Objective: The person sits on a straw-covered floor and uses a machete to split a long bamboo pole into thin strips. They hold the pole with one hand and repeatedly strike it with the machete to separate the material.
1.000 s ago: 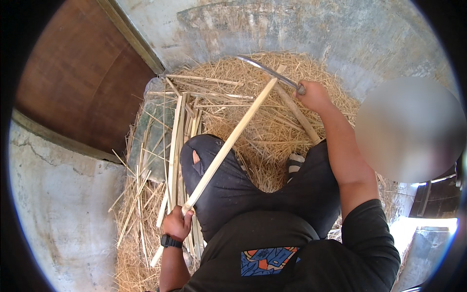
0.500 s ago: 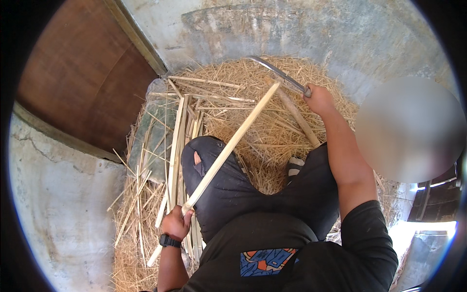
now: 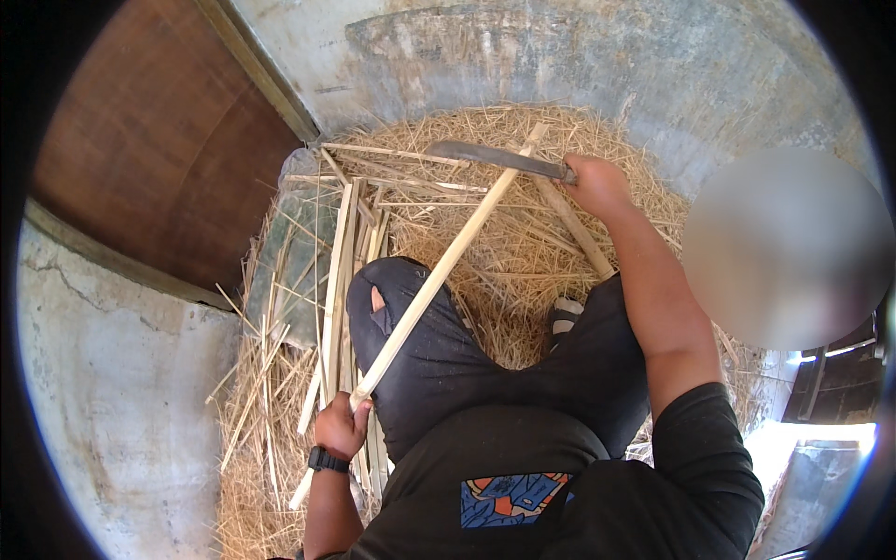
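Observation:
My left hand (image 3: 343,426) is closed around the lower end of a long pale wooden strip (image 3: 439,275), which slants up to the right across my left knee. In my right hand (image 3: 597,185) is the handle of a machete (image 3: 495,157) with a long, slightly curved blade. The blade lies across the strip near its upper end, pointing left. Below that crossing, a round wooden stick (image 3: 574,226) leans on the straw between the strip and my right knee.
Straw (image 3: 504,331) covers the floor. Several split strips (image 3: 342,271) lie beside my left leg, next to a grey-green stone slab (image 3: 297,257). A stained wall (image 3: 560,56) stands ahead, a brown panel (image 3: 177,140) at the upper left. A blurred round patch hides part of the right.
My right hand has moved slightly left and up. The machete has swung from above right of the strip to lie across it, its blade nearly level. My left hand has barely moved.

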{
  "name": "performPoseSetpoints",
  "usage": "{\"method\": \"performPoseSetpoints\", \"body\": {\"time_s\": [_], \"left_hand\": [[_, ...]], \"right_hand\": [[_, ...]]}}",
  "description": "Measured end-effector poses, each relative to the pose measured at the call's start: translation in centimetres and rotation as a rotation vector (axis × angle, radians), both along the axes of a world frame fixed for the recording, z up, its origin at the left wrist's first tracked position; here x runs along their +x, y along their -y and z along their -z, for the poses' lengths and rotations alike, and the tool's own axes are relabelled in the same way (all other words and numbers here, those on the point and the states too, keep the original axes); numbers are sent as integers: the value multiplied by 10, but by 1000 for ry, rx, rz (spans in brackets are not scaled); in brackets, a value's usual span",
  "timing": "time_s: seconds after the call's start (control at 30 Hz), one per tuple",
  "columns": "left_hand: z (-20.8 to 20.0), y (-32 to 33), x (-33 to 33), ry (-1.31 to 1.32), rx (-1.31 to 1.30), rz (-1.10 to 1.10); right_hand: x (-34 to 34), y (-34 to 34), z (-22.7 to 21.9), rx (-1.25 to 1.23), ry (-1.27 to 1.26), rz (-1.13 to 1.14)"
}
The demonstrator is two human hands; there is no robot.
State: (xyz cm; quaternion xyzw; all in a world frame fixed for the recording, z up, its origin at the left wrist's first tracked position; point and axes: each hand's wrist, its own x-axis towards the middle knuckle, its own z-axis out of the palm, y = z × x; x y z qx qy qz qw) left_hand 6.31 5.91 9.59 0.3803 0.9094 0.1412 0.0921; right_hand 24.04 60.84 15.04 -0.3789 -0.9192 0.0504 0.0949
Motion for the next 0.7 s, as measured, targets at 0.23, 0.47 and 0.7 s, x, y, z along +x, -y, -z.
{"method": "performPoseSetpoints", "body": {"time_s": [0.23, 0.47, 0.7], "left_hand": [[9, 3, -4, 21, -3, -26], [12, 2, 1, -11, 27, 0], [9, 2, 8, -103, 6, -44]], "right_hand": [[22, -36, 21, -164, -181, 385], [28, -25, 4, -190, -202, 356], [11, -8, -5, -158, -158, 41]]}}
